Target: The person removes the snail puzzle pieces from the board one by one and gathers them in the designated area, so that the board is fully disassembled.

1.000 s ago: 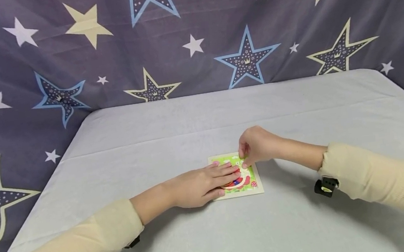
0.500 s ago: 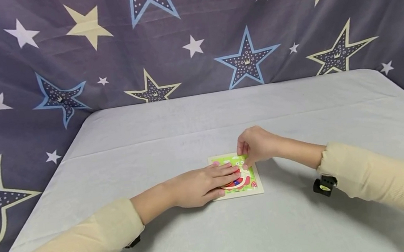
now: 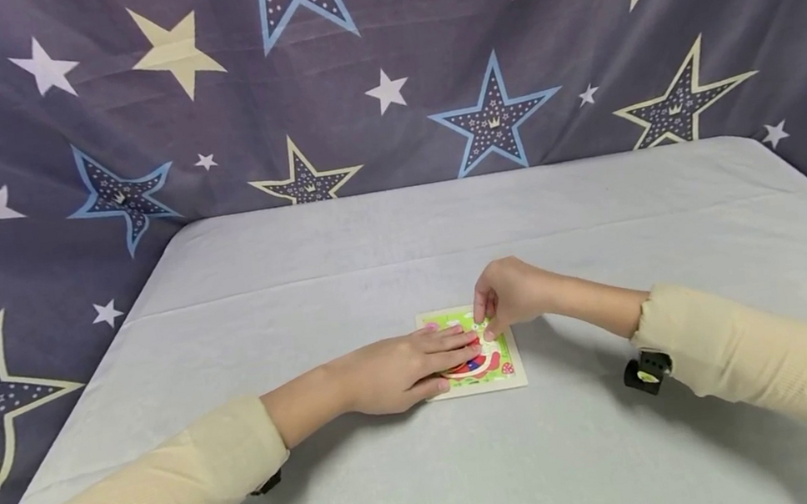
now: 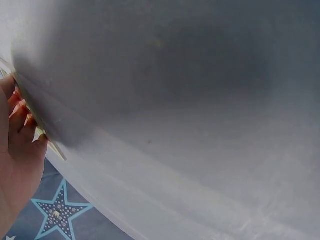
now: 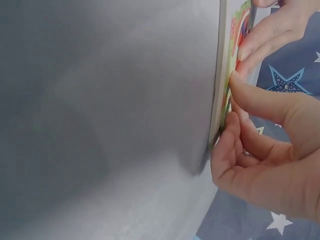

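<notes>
A small square picture puzzle (image 3: 505,378) with a pale rim lies flat on the bed-like surface; its face is green with a red and white snail-like figure. My left hand (image 3: 396,373) rests flat across its left part, fingers straight, hiding much of the picture. Over the upper right part, my right hand (image 3: 517,290) curls its thumb and fingers around a light puzzle piece (image 3: 484,327) with eye-like dots. In the right wrist view the thumb (image 5: 260,100) and fingertips touch the puzzle's face, and the left fingers lie close by. The left wrist view shows only the puzzle's edge.
A pale grey cloth (image 3: 402,487) covers the flat surface around the puzzle. Behind and at the sides hangs a dark curtain (image 3: 377,37) with printed stars. Black wrist cameras, such as the right one (image 3: 648,373), sit below the cream sleeves.
My right hand's fingertips have shifted slightly down and left over the puzzle, closer to the thumb. My left hand and the puzzle have stayed in place.
</notes>
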`<state>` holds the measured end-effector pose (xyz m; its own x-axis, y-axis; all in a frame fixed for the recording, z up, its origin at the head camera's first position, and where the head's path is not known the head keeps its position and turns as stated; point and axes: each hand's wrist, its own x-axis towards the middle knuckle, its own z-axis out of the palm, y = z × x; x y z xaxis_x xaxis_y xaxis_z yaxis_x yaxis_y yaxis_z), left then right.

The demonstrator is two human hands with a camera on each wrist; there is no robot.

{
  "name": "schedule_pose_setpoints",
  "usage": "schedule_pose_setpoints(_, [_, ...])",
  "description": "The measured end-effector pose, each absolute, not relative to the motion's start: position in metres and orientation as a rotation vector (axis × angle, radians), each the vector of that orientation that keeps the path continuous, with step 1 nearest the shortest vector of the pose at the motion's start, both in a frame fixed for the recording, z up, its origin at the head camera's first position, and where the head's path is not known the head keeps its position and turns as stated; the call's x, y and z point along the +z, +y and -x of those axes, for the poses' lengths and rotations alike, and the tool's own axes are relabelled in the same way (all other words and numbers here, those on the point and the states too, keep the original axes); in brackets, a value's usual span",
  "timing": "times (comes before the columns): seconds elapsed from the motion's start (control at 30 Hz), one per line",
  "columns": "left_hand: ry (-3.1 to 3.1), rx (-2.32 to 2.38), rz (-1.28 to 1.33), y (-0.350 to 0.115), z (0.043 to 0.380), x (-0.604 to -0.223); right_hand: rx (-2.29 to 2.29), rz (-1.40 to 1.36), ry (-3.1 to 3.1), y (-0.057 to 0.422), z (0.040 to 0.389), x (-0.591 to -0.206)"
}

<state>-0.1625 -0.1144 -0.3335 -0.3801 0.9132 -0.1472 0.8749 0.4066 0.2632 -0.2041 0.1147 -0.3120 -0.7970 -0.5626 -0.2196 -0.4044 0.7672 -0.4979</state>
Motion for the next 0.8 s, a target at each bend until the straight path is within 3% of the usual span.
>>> schedule_pose_setpoints(0.8, [2.39, 0.215, -1.55, -0.1144, 0.1625, -0.3326, -0.546, 0.781, 2.728, 0.1143, 0.2039, -0.3083])
